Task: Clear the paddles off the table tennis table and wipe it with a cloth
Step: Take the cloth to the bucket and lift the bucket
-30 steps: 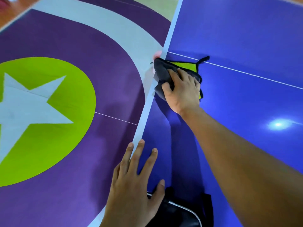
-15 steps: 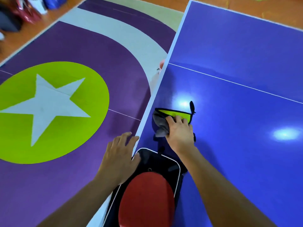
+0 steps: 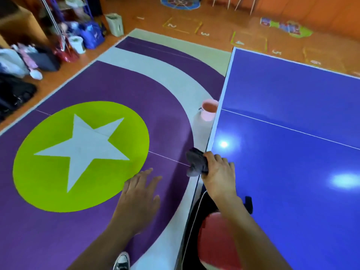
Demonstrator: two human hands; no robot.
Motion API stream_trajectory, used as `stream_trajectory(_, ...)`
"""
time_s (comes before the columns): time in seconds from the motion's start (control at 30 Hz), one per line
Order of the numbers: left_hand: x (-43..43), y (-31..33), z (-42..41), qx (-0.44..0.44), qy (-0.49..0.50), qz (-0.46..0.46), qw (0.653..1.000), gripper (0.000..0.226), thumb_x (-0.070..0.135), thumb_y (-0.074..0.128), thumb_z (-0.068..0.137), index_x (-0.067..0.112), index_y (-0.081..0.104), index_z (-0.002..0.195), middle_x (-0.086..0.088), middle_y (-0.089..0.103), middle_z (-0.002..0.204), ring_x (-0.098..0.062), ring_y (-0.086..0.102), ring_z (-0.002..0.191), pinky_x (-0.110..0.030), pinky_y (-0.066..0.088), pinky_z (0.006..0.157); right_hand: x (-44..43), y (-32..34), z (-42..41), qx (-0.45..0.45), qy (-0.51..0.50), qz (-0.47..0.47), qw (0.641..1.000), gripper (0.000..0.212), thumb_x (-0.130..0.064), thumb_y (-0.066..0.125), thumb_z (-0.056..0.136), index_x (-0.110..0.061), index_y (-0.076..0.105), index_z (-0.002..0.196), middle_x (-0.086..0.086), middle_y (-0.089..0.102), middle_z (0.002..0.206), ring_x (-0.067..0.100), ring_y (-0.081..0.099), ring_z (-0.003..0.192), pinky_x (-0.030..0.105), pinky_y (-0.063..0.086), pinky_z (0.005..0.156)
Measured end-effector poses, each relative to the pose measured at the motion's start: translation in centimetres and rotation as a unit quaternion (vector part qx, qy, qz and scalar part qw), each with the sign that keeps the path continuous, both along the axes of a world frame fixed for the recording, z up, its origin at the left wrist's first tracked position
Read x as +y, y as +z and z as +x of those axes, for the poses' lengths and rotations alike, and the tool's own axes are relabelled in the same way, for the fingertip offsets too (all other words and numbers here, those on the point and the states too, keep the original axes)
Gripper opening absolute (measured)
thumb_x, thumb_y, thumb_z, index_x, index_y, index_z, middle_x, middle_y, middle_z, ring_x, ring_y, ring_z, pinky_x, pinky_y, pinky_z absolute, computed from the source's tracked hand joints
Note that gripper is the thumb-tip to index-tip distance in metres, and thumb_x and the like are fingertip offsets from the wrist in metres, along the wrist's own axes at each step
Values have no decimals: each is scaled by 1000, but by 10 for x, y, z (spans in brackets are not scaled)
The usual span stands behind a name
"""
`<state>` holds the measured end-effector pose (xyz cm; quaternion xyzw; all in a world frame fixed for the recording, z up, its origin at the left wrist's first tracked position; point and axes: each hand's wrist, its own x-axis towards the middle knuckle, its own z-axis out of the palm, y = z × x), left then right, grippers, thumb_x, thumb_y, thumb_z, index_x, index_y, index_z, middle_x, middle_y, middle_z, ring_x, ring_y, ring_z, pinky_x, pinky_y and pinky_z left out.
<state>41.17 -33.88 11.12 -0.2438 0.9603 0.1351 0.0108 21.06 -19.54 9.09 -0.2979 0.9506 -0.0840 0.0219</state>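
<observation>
A: Cloth point(image 3: 196, 162), dark grey, bunched at the left edge of the blue table tennis table point(image 3: 292, 162). Where exactly does it sit?

B: At the table's white side line, near the viewer. Most of the bundle hangs out past the edge, over the purple floor mat point(image 3: 97, 84). The right hand point(image 3: 220, 176) is closed around it, fingers curled over the edge of the table and pinching the fabric.

A: And the left hand point(image 3: 140, 195)?

B: Off the table to the left, palm down above the mat, fingers spread and holding nothing. It is apart from both cloth and table.

A: Paddle location?

B: A red paddle point(image 3: 214, 240) lies at the near left corner of the table, on or in a black case point(image 3: 194, 221) with white piping; which of the two cannot be told. The right forearm crosses above it and hides part of the blade. Whether a second paddle lies beneath cannot be told.

A: Other items?

B: A pink bucket point(image 3: 209, 110) stands on the floor just beside the table's left edge, farther away, where the white centre line meets the edge. A sneaker point(image 3: 121, 262) shows at the bottom of the view. Bags and clutter point(image 3: 39, 55) line the far left.
</observation>
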Motion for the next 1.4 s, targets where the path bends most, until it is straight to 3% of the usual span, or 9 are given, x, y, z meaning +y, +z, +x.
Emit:
stream_trajectory(0.07,-31,18,8,17,-18,0,1000,52,35,56,84,22,61,134,-8,51,146,-32,52,130,-49,44,105,-30,12,28,2,-14,-15,1000,38,-25,70,81,-24,60,117,2,65,96,31,58,94,42,32,83)
stream_trajectory(0.17,-78,41,19,28,-44,-20,998,49,34,56,92,23,56,140,-6,45,151,-31,44,137,-47,38,110,-73,23,66,-5,-59,-32,998,34,-28,69,82,-26,59,115,-1,64,94,29,60,95,42,32,85)
stream_trajectory(0.3,-137,64,31,71,-72,-57,993,40,27,61,89,20,64,128,-8,55,141,-31,52,129,-47,43,103,-123,36,101,32,-86,-61,994,29,-27,74,79,-21,63,105,3,65,85,33,62,86,43,34,81)
stream_trajectory(0.47,-197,72,20,93,-77,-60,991,34,22,69,87,19,68,121,-7,61,131,-32,56,123,-45,42,99,-168,43,97,19,-84,-62,994,30,-32,68,85,-26,59,113,0,63,99,29,60,97,43,33,86)
stream_trajectory(0.63,-237,67,-28,81,-101,-42,991,32,22,67,89,18,68,121,-7,62,130,-30,57,122,-45,43,100,-204,27,63,-8,-114,-98,989,31,-26,71,82,-23,60,111,4,60,100,32,60,93,43,36,83)
stream_trajectory(0.9,-324,39,-179,34,-135,-24,990,32,25,56,91,19,68,120,-5,63,126,-30,58,116,-43,42,96,-259,-5,-57,-82,-194,-117,970,34,-22,63,80,-22,61,114,4,61,99,32,59,93,43,36,86)
stream_trajectory(1.13,-379,36,-283,22,-131,1,991,39,33,47,87,20,68,118,-3,63,120,-30,58,109,-42,43,92,-317,9,-172,-85,-194,-133,968,31,-23,62,83,-20,59,114,5,61,99,32,58,92,42,35,85)
stream_trajectory(1.4,-467,2,-416,1,-169,31,985,27,25,60,92,22,67,118,-2,63,120,-29,58,110,-42,45,93,-402,-13,-315,-60,-190,-88,976,31,-21,65,86,-20,61,116,5,63,100,32,60,92,42,39,84)
